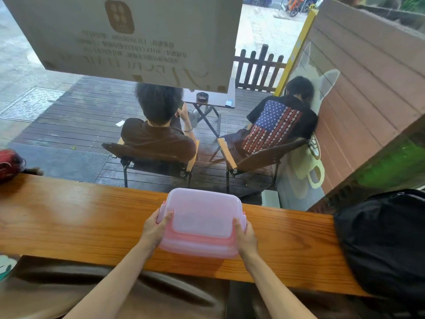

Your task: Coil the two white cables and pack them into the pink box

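Note:
The pink box (202,221) with its translucent lid on sits in the middle of the wooden counter (69,219). My left hand (156,229) grips the box's left side, thumb on the lid. My right hand (245,238) grips its right side the same way. Faint pale shapes show through the lid, too blurred to name. No white cable lies in the open.
A black bag (386,245) covers the counter's right end. A red and black object (9,164) sits at the far left edge. Behind the glass, two people sit in folding chairs on a dark deck beside a small table (211,100).

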